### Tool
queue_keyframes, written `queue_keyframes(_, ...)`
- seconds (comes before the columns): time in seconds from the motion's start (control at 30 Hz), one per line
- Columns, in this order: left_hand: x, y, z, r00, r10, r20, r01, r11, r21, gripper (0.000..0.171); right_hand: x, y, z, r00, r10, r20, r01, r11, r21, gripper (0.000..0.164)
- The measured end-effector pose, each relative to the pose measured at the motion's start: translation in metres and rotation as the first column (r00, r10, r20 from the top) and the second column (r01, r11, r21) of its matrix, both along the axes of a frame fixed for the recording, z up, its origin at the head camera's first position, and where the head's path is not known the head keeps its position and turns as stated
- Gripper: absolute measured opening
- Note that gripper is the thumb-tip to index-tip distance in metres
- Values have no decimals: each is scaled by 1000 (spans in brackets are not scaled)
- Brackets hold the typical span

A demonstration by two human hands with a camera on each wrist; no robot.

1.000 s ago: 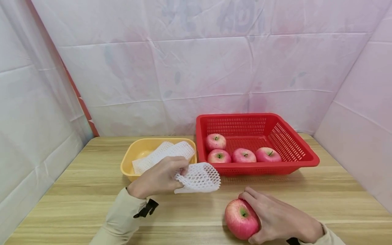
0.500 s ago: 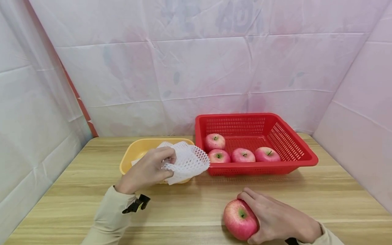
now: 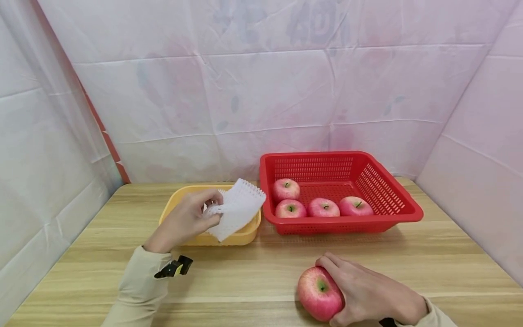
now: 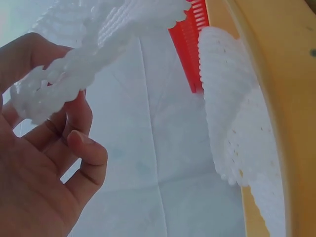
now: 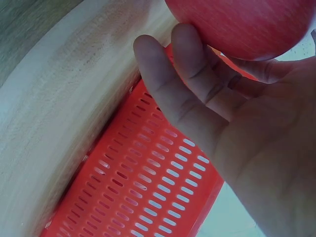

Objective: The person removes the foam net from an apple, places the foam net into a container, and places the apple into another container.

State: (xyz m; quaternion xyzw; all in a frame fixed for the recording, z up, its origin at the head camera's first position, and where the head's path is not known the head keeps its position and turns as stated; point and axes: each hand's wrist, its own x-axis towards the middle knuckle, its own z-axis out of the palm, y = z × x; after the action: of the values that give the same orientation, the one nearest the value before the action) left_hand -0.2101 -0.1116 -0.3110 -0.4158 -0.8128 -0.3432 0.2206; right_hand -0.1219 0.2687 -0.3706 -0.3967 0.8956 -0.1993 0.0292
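Observation:
My left hand [image 3: 185, 218] pinches one end of a white foam net sleeve [image 3: 239, 209] over the yellow basin [image 3: 245, 237]. In the left wrist view the thumb and fingers close on the sleeve's bunched edge [image 4: 64, 81], and more white foam nets [image 4: 237, 113] lie in the basin. My right hand [image 3: 361, 288] grips a red apple [image 3: 318, 293] near the table's front, stem side showing. The right wrist view has the apple [image 5: 247, 24] against the fingers, with the red basket's slotted wall [image 5: 148, 177] beyond.
Behind the right hand stands the red plastic basket [image 3: 388, 220], several apples [image 3: 323, 207] along its near left side. It sits close beside the yellow basin on the wooden table [image 3: 229, 281]. White printed cloth [image 3: 265, 100] hangs behind and on both sides.
My left hand has moved left and back with the foam net, from beside the basin to over it. My right hand stays on the apple.

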Motion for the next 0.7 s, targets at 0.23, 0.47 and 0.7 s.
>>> queue_keyframes(0.23,-8,-12,-4,993,122,-1,-122,992,28,30,1,-1,-1,1000,-17,21,17,1000,-9,75)
queue_keyframes(0.47,-11,-23,-5,983,169,66,-172,984,46,27,1,-1,0,997,-25,68,26,1000,-11,75)
queue_keyframes(0.7,-14,-32,-7,960,246,132,-251,968,19,22,3,0,3,991,-63,116,62,998,14,74)
